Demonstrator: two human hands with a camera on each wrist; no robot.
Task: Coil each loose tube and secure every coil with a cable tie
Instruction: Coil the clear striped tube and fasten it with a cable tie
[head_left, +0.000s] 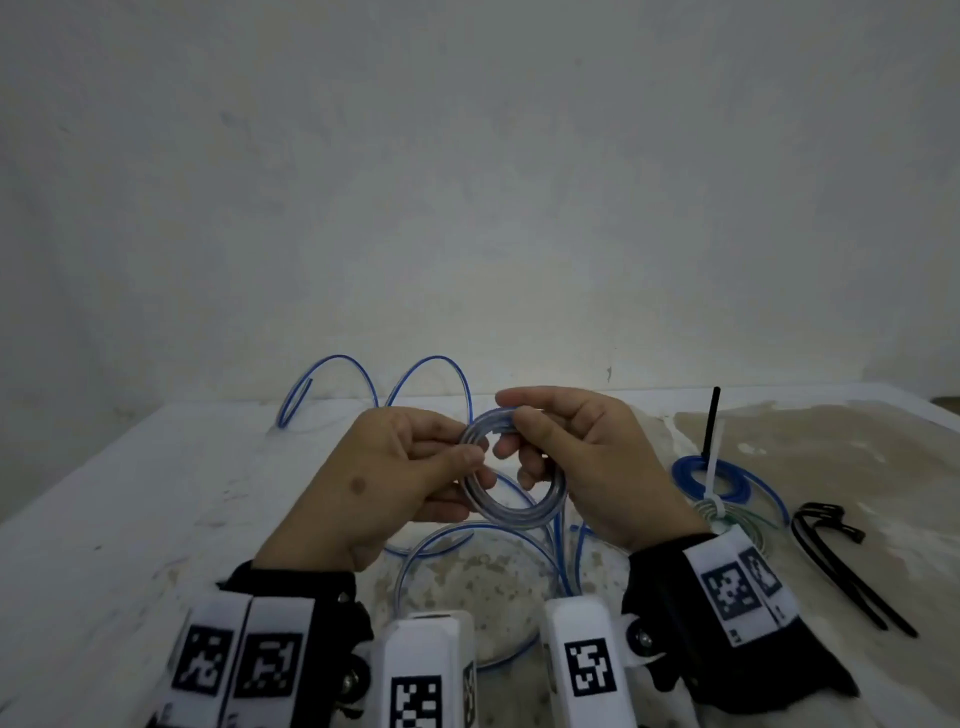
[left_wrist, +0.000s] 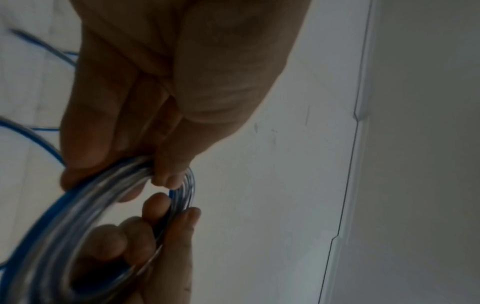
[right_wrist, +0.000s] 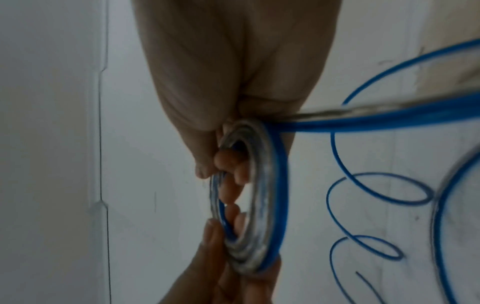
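A small coil of clear, blue-striped tube (head_left: 511, 512) (left_wrist: 85, 216) (right_wrist: 262, 205) hangs above the table between both hands. My left hand (head_left: 467, 454) (left_wrist: 122, 176) pinches its left rim, thumb in front and fingers behind. My right hand (head_left: 514, 421) (right_wrist: 218, 162) grips the upper right rim, with several fingers curled through the ring. The loose rest of the tube (head_left: 467, 535) (right_wrist: 363, 185) trails from the coil down to the table and rises in loops (head_left: 436, 364) at the back. Black cable ties (head_left: 841, 561) lie at the right.
On the white, stained table (head_left: 156, 493), right of my hands, lies a blue coil (head_left: 727, 480) with a white tie (head_left: 712, 457) and a black tie (head_left: 710, 421) sticking up. A pale greenish coil (head_left: 748, 519) lies beside it. A wall stands close behind.
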